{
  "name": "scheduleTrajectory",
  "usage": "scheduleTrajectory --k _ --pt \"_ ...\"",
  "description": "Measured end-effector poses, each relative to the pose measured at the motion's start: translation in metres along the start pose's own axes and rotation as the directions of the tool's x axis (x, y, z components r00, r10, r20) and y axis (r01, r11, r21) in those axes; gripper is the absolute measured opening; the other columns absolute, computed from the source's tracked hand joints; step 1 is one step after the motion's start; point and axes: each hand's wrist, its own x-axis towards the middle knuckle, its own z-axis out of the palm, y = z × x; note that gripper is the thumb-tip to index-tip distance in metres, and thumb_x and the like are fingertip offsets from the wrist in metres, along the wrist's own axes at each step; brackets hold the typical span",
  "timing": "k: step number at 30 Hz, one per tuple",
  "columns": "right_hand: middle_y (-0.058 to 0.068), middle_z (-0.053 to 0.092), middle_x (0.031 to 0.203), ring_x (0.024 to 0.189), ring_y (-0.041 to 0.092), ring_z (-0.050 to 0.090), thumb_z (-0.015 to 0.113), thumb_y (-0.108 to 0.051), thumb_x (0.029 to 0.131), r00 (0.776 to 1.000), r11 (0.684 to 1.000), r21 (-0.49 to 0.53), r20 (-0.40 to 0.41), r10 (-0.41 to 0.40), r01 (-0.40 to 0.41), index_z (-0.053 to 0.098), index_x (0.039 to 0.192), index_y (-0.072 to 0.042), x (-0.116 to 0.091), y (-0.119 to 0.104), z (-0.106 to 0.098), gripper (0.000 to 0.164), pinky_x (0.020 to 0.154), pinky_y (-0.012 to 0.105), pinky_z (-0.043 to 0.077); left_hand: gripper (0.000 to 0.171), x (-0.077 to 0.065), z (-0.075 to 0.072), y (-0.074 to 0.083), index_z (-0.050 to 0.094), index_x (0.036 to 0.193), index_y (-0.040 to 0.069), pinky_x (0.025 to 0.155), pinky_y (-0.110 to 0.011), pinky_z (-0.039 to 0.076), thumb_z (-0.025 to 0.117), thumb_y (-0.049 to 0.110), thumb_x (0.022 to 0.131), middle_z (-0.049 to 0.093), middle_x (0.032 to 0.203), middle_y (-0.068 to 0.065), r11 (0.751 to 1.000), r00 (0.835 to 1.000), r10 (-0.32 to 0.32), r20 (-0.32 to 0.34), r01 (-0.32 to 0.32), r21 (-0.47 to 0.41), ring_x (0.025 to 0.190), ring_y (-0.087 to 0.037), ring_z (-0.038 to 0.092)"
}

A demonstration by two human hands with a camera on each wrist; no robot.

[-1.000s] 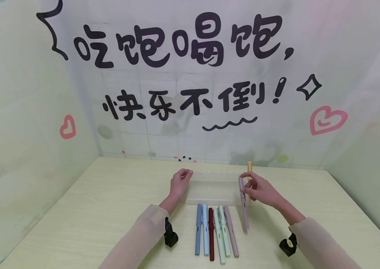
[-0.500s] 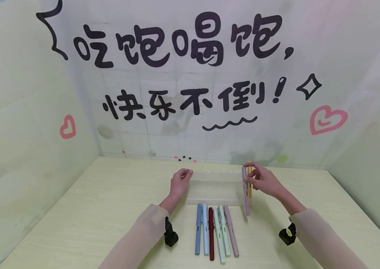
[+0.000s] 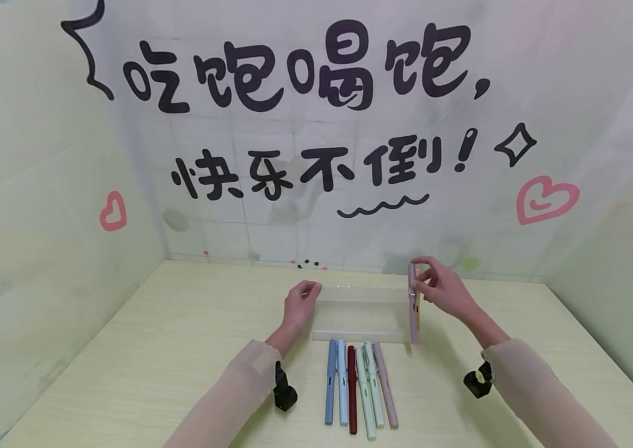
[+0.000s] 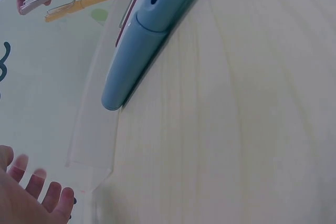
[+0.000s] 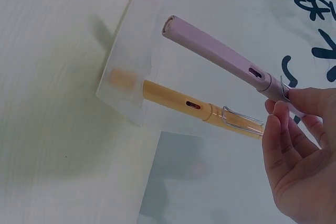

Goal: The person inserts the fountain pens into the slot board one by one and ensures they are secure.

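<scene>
I note right hand pinching lilac fountain pen beside yellow pen in translucent holder; left hand gripping holder's left end.

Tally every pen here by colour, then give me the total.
Blue pens: 2
Dark red pen: 1
Pale green pens: 2
Purple pens: 2, counting the one in the right hand
Yellow-orange pen: 1
Total: 8
</scene>
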Motion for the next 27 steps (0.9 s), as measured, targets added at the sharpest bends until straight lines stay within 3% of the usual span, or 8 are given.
scheduleTrajectory --k 16,27 --pt "0.014 0.063 0.083 0.058 0.019 0.051 0.059 -0.004 0.083 0.982 0.997 -0.068 -0.186 -0.045 0.033 0.046 0.116 -0.006 0.004 -0.005 0.009 0.035 0.044 0.027 0.043 0.024 -0.003 -0.001 0.003 0.060 0.101 0.003 0.083 -0.036 0.044 0.052 0.022 0.089 0.060 0.099 -0.009 1.000 1.000 -0.010 0.002 0.010 0.003 0.098 -0.025 0.053" --pt "0.013 0.063 0.083 0.057 0.017 0.051 0.059 -0.005 0.083 0.985 0.991 -0.123 -0.157 -0.076 0.057 0.046 0.114 -0.007 0.000 0.004 0.018 0.034 0.045 0.029 0.042 0.024 -0.002 0.000 0.002 0.060 0.101 0.002 0.082 -0.035 0.044 0.052 0.022 0.089 0.060 0.099 -0.010 1.000 1.000 -0.007 0.005 0.007 -0.001 0.097 -0.024 0.053"
